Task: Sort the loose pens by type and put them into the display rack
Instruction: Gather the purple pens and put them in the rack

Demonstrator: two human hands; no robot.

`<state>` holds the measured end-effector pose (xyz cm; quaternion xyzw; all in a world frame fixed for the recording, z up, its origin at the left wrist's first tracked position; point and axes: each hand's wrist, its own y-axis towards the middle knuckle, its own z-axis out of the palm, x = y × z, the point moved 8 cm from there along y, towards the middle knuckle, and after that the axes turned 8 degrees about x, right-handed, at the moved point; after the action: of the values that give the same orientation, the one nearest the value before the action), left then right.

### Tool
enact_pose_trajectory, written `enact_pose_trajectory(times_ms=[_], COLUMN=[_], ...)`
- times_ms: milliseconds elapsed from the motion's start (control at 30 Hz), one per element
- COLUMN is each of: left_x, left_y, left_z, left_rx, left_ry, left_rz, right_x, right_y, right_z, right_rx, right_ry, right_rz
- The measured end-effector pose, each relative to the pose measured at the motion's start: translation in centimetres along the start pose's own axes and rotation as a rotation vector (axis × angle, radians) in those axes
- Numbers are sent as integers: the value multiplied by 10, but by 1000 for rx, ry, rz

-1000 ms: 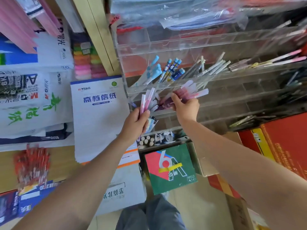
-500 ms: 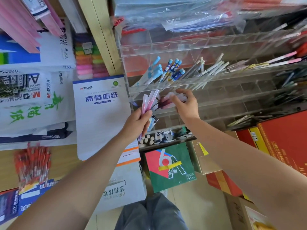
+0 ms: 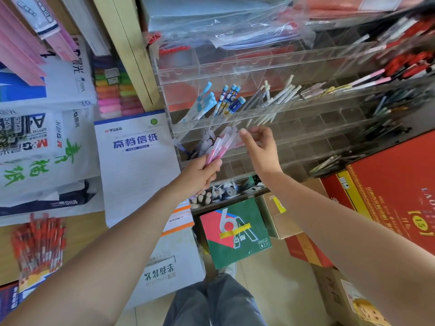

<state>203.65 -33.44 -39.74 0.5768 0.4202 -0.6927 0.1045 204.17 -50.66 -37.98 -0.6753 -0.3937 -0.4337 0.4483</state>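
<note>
Straight ahead, a clear display rack (image 3: pixel 235 64) fills the space above and behind both hands. Its far right end is cut off by the frame edge and its compartments there are blurred. A red carton (image 3: pixel 395 184) sits to the right of the right forearm, and a white paper pack (image 3: pixel 136 165) stands just left of the left hand. A green and red box (image 3: pixel 235 234) lies below, between the two forearms.

Both bare arms reach up and forward from the lower corners and draw close together at the rack's front.

The left hand (image 3: pixel 200 172) has its fingers curled and its thumb on top. It grips a bunch of pink pens (image 3: pixel 217 149) by their lower ends. Their upper ends fan up and right against the rack's front. They overlap other pale pens behind the clear wall, so I cannot tell which ones are in hand and which are in the rack.

The right hand (image 3: pixel 261 151) is just beside those pen ends, wrist bent and back of the hand toward the camera. Its thumb points left at the pens and its fingers are loosely curled. I cannot tell through the blur whether it pinches a pen.

Blue-capped pens (image 3: pixel 207 100) and white pens (image 3: pixel 277 95) lean in the compartments just above both hands.
</note>
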Motion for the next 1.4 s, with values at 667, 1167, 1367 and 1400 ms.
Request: enact_pose_trajectory(times_ms=[667, 1167, 1367, 1400], left_x=[-20, -17, -14, -13], left_y=[9, 29, 35, 36], left_z=[9, -36, -37, -37], left_rx=[120, -301, -280, -283], left_ry=[186, 584, 597, 596], left_rz=[-10, 16, 26, 25], right_x=[-1, 20, 21, 24], right_y=[-5, 32, 37, 37], right_z=[3, -13, 5, 1], right_rx=[292, -33, -36, -64], right_ry=[341, -96, -341, -321], right_rz=[280, 20, -95, -110])
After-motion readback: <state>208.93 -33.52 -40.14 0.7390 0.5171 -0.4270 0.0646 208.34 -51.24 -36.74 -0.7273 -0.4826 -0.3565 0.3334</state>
